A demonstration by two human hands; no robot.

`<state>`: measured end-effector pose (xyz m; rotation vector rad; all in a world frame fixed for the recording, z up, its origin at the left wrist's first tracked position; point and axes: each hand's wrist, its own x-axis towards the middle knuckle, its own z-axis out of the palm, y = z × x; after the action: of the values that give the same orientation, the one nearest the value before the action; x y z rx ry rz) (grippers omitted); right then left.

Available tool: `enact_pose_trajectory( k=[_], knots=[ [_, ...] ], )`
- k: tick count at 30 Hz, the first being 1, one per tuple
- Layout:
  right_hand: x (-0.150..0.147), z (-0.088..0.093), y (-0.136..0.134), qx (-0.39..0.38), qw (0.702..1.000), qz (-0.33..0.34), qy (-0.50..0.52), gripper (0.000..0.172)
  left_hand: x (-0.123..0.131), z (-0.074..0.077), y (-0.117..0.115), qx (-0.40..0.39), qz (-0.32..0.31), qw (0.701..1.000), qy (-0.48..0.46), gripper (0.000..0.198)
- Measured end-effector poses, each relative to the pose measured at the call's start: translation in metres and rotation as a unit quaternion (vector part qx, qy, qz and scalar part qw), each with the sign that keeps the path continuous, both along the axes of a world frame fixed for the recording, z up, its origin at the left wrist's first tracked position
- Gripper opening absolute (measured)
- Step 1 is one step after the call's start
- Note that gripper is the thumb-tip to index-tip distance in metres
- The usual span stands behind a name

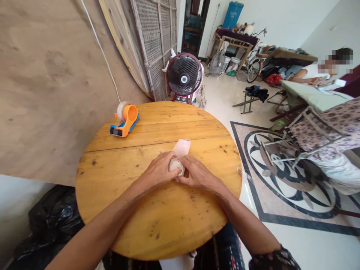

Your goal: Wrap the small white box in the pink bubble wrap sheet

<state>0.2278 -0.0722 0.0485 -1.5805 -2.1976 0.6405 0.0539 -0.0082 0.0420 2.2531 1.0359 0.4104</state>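
A whitish, rounded lump about the size of a small ball (176, 167) is between my hands over the middle of the round table; its exact kind is unclear. My left hand (161, 167) curls round its left side, the thumb laid across the near face. On the other side my right hand (197, 171) closes against it, fingers on top and thumb low. Just beyond the fingers lies a pale pink strip of paper (182, 147), its near end hidden by my hands.
An orange and blue tape dispenser (128, 119) stands at the wooden table's (157, 221) back left. Past the far edge is a dark red fan (185, 77). A black plastic bag (54, 217) lies lower left. Two other people sit to the right near a pale-covered table (306, 93).
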Motion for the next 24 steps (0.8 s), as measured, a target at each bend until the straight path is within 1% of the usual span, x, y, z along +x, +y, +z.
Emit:
enact_pose_trajectory(
  k=[4, 7, 11, 14, 17, 20, 24],
  knots=[
    [0.0, -0.005, 0.001, 0.023, 1.0, 0.01, 0.009, 0.038, -0.001, 0.0, -0.001, 0.019, 0.0, 1.0, 0.008, 0.035],
    [0.001, -0.006, 0.004, 0.022, 1.0, 0.012, 0.009, 0.033, -0.001, 0.001, -0.001, 0.01, 0.004, 1.0, 0.008, 0.033],
    [0.003, -0.002, 0.008, 0.01, 0.999, 0.028, 0.018, 0.029, 0.002, 0.003, -0.002, 0.0, 0.013, 1.0, -0.001, 0.033],
    [0.006, 0.002, 0.009, -0.004, 0.999, 0.038, 0.024, 0.028, 0.004, 0.004, -0.005, 0.006, 0.019, 1.0, 0.018, 0.033],
    [0.007, 0.007, 0.008, -0.021, 0.997, 0.061, 0.032, 0.027, 0.005, 0.007, -0.012, 0.017, 0.017, 0.998, 0.058, 0.033],
    [0.006, 0.013, 0.004, -0.042, 0.993, 0.095, 0.053, 0.026, 0.003, 0.012, -0.024, 0.027, 0.012, 0.995, 0.093, 0.031],
    [0.005, 0.018, -0.004, -0.058, 0.986, 0.134, 0.078, 0.029, 0.001, 0.015, -0.043, 0.03, 0.032, 0.995, 0.091, 0.027]
  ],
)
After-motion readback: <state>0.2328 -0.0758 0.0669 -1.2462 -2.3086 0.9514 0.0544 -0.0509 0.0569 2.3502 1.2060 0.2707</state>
